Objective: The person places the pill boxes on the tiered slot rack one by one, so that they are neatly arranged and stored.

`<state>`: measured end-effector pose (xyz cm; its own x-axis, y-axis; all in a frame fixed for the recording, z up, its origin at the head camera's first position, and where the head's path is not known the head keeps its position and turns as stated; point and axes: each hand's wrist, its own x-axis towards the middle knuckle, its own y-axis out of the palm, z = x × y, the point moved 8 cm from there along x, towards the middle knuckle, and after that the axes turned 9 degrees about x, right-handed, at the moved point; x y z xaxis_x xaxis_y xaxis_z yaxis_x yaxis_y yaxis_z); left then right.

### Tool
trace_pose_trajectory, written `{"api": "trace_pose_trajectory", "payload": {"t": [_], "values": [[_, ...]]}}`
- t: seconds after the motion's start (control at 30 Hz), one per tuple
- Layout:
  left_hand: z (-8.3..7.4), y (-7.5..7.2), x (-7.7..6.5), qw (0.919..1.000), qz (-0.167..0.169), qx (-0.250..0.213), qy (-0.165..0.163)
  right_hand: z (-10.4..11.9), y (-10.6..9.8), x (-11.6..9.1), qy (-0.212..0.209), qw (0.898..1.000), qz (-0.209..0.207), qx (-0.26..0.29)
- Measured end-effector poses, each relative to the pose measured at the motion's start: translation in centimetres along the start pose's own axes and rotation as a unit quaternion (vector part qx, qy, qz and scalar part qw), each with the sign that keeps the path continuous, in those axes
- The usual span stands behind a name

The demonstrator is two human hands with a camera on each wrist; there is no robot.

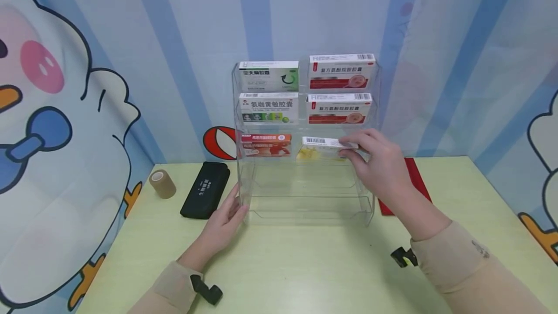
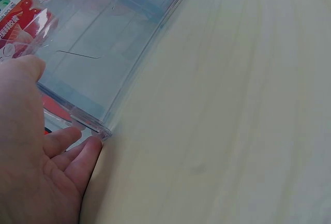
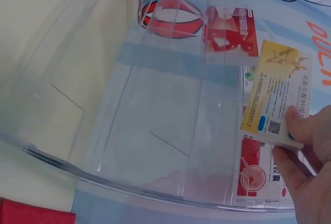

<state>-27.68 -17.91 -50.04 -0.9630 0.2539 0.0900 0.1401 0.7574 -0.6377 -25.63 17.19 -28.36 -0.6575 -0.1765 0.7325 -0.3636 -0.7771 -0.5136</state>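
Note:
A clear plastic display rack (image 1: 305, 196) stands upright on the table, holding medicine boxes in tiers. My right hand (image 1: 380, 163) pinches one end of a yellow and white medicine box (image 3: 276, 92) at the third tier's right side, its barcode end edge facing up in the head view. Left of it on that tier sits an orange-red medicine box (image 1: 266, 145). With the thumb in front and the fingers curled behind, my left hand (image 1: 224, 222) grips the rack's left side edge low down. The left wrist view shows this grip at the rack's corner (image 2: 103, 131).
Above are a green and white box (image 1: 269, 76), a white capsule box (image 1: 268, 108) and two red and white boxes (image 1: 342, 72). A black pouch (image 1: 206, 190) and a tan tape roll (image 1: 162, 184) lie left; a red flat item (image 1: 417, 178) lies behind the right arm.

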Motion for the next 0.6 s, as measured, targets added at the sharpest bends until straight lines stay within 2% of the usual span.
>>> {"api": "trace_pose_trajectory", "payload": {"t": [0.23,0.37,0.6], "values": [[0.2,0.2,0.0,0.9999,0.004,-0.003,-0.010,-0.3,-0.1,1.8,-0.005,1.000,-0.014,-0.014],[0.2,0.3,0.0,0.9999,0.006,-0.006,-0.010,-0.8,0.2,2.2,-0.008,0.999,0.000,-0.033],[0.0,0.1,-0.1,1.0000,0.001,-0.003,-0.003,-1.8,0.5,1.9,0.013,0.998,0.027,-0.056]]}}
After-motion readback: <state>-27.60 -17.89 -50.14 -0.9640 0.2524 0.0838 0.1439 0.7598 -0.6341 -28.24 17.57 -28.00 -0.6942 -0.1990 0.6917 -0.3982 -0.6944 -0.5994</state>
